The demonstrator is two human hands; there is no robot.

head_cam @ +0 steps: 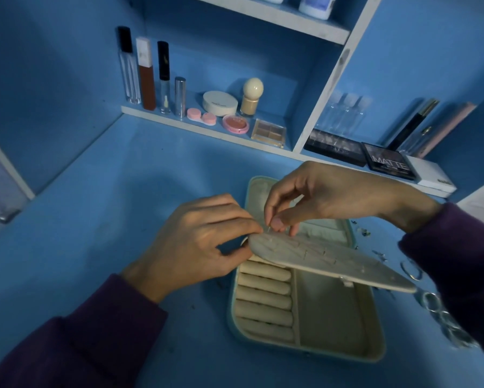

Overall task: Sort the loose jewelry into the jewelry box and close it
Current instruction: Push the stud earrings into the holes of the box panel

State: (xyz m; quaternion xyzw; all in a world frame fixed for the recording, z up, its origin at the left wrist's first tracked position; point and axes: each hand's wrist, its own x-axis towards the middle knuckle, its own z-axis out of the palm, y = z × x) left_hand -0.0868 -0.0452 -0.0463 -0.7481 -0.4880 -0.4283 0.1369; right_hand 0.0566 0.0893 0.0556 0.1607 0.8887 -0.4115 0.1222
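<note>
My purple knit sleeves (81,345) frame the open jewelry box (333,309), a round-cornered teal case lined in cream fabric, lying on the matte blue surface (123,191); soft padded ring rolls (264,292) fill its left side. Above them my left grip (196,239) pinches the edge of the stiff, stud-dotted earring panel (333,259), tilted up, while my right grip (327,197) pinches a thin metal earring post (268,228) at that panel. Shiny silver rings (431,299) lie loose just right of the box. Behind, a white shelf (207,129) carries glossy cosmetic tubes and round compacts

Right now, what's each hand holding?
Left hand: pinches the edge of the earring panel.
Right hand: pinches a small earring over that panel.
</note>
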